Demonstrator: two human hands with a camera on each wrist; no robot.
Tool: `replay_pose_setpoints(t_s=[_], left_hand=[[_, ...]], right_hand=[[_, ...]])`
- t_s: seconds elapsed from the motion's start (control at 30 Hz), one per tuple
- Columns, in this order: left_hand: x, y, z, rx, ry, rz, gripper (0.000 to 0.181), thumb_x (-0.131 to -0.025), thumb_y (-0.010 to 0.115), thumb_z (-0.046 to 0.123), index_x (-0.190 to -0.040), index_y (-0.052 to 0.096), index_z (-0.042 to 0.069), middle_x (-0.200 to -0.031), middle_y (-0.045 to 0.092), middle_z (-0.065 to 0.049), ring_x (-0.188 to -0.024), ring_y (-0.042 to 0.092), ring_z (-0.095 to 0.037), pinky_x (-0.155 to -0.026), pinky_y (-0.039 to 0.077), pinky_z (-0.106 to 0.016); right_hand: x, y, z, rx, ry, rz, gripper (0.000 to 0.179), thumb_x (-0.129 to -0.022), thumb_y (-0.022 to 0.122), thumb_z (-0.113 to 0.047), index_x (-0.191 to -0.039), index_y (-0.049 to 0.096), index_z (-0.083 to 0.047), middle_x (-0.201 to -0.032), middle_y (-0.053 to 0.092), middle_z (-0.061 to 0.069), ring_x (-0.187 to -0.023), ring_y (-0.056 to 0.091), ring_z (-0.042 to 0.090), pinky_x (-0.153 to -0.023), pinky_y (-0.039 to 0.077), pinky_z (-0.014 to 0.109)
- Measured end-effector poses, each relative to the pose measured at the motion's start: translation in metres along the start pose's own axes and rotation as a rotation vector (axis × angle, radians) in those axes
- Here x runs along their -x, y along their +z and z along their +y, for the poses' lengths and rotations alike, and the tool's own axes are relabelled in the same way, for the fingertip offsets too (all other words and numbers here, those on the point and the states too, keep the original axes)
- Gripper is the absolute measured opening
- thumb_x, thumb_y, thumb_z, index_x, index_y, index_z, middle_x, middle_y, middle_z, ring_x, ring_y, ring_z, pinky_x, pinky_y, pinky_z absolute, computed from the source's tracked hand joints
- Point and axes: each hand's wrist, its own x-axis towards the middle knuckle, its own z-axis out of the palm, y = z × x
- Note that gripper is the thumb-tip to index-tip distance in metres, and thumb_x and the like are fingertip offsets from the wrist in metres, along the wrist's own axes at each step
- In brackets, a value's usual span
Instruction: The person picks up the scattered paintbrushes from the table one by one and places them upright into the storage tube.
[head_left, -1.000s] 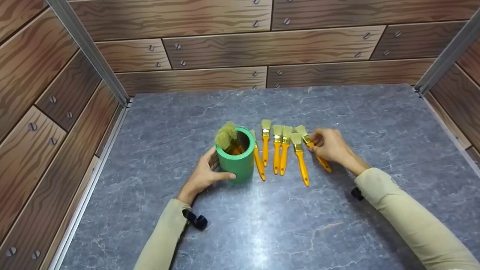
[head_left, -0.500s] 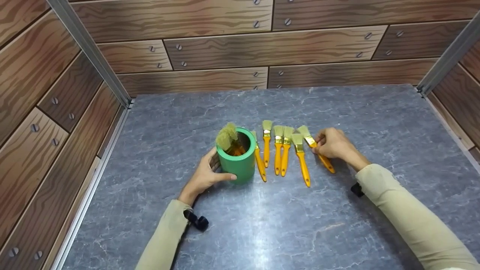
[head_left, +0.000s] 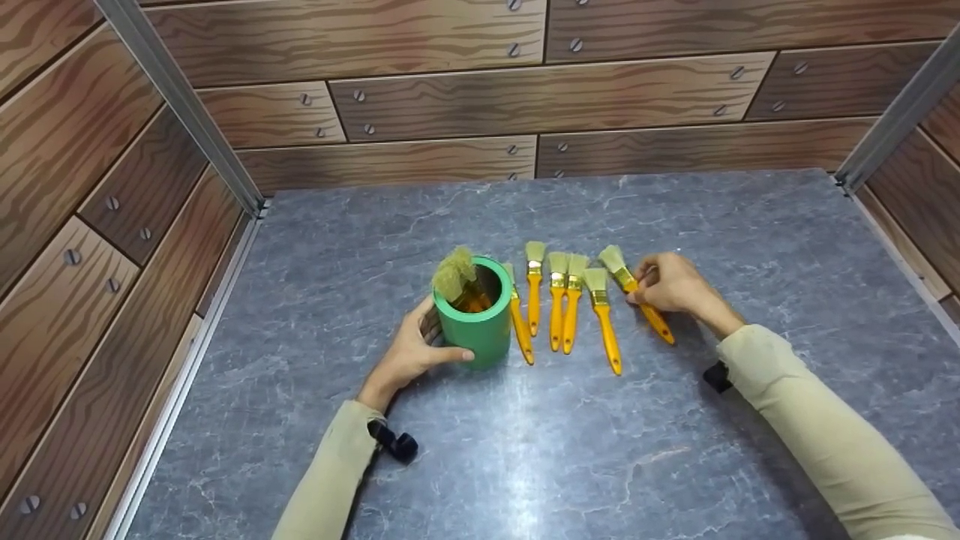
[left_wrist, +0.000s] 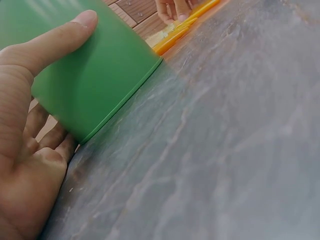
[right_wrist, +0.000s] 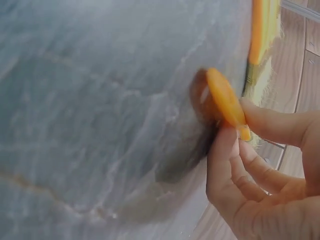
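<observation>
My left hand (head_left: 409,349) grips a green cylindrical can (head_left: 480,337) from its left side, thumb across the front and the other fingers behind. Bushy bristles of paintbrushes (head_left: 452,276) stick out over the can's left rim, their orange handles down inside. Over on the right, my right hand (head_left: 671,283) pinches the orange handle of a paintbrush (head_left: 655,321) between thumb and fingertips, bristles pointing away to the upper left. In the right wrist view that handle (right_wrist: 226,97) shows end-on between the thumb and fingers, with its shadow on the table beside it.
Several more paintbrushes (head_left: 571,304) lie side by side between the can and my right hand, bristles toward the back. The leftmost brush (head_left: 521,330) is partly hidden by the can. Wood-patterned walls (head_left: 442,97) enclose the grey marbled table (head_left: 360,225).
My right hand has shifted slightly right with the pinched paintbrush, whose bristles have come away from the neighbouring brush. My left hand and the can stay in place.
</observation>
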Motion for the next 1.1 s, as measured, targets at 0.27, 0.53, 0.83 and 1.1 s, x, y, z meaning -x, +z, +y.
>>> replay_pose_setpoints(t_s=[0.27, 0.53, 0.83, 1.1], left_hand=[[0.000, 0.001, 0.000, -0.002, -0.006, 0.000, 0.102, -0.078, 0.097, 0.010, -0.163, 0.043, 0.025, -0.161, 0.054, -0.001, -0.153, 0.046, -0.022, -0.131, 0.035, -0.043], [0.000, 0.001, -0.002, 0.002, -0.004, -0.008, 0.102, -0.079, 0.097, 0.009, -0.164, 0.042, 0.027, -0.162, 0.052, 0.000, -0.154, 0.045, -0.021, -0.130, 0.036, -0.042], [0.000, 0.002, -0.001, 0.006, 0.000, -0.008, 0.104, -0.078, 0.098, 0.011, -0.164, 0.042, 0.027, -0.162, 0.052, 0.001, -0.154, 0.045, -0.021, -0.130, 0.036, -0.041], [0.000, 0.001, -0.001, 0.013, 0.001, 0.002, 0.103, -0.077, 0.098, 0.009, -0.163, 0.043, 0.025, -0.161, 0.054, 0.001, -0.152, 0.047, -0.020, -0.130, 0.037, -0.039]], right_hand=[[0.007, -0.010, -0.003, -0.141, -0.025, 0.035, 0.037, -0.091, 0.087, -0.012, -0.118, 0.066, 0.003, -0.102, 0.072, 0.014, -0.080, 0.066, 0.019, -0.067, 0.061, 0.031], [0.022, -0.020, -0.018, -0.270, -0.100, 0.073, 0.036, -0.095, 0.083, -0.011, -0.124, 0.065, 0.004, -0.111, 0.073, 0.021, -0.080, 0.073, 0.019, -0.076, 0.069, 0.043], [0.038, -0.025, -0.045, -0.315, -0.242, 0.131, 0.032, -0.101, 0.076, -0.013, -0.125, 0.066, 0.004, -0.118, 0.074, 0.026, -0.089, 0.079, 0.021, -0.074, 0.068, 0.030], [0.042, -0.020, -0.067, -0.400, -0.344, 0.130, 0.025, -0.102, 0.070, -0.001, -0.124, 0.061, 0.009, -0.117, 0.071, 0.027, -0.094, 0.080, 0.021, -0.083, 0.068, 0.034]])
